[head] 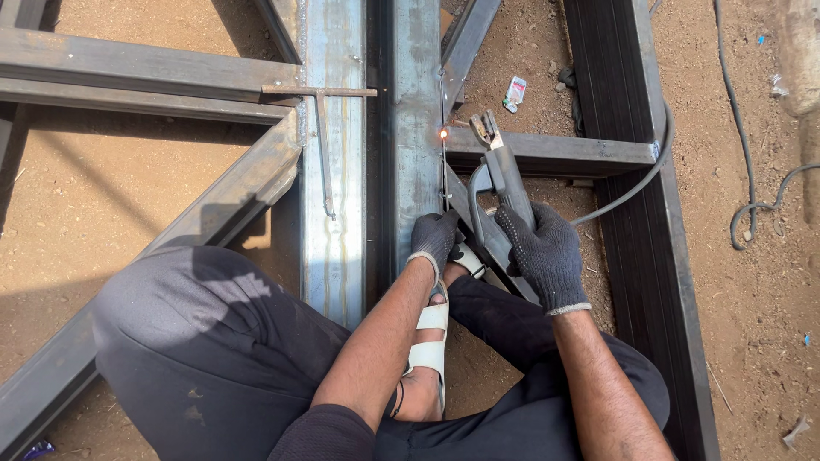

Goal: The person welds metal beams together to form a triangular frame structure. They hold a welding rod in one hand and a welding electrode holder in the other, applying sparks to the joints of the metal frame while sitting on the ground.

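My right hand [544, 253], in a dark knit glove, grips the handle of a welding electrode holder [500, 166] whose jaws point up the frame. A thin welding rod [444, 175] runs from near my gloved left hand [434, 236] up to a small glowing spark [443, 133] on the edge of a long steel box beam [416, 102]. The fingers of my left hand pinch the lower end of the rod, resting against the beam. I crouch over the frame, one sandalled foot [431, 341] between my knees.
A welded steel frame lies on sandy ground: a second upright beam [336, 171], diagonal braces [213, 213], a cross piece [547, 149] and a dark channel [645, 239]. A chipping hammer [321, 128] rests on the beam. Cables [752, 171] trail at the right.
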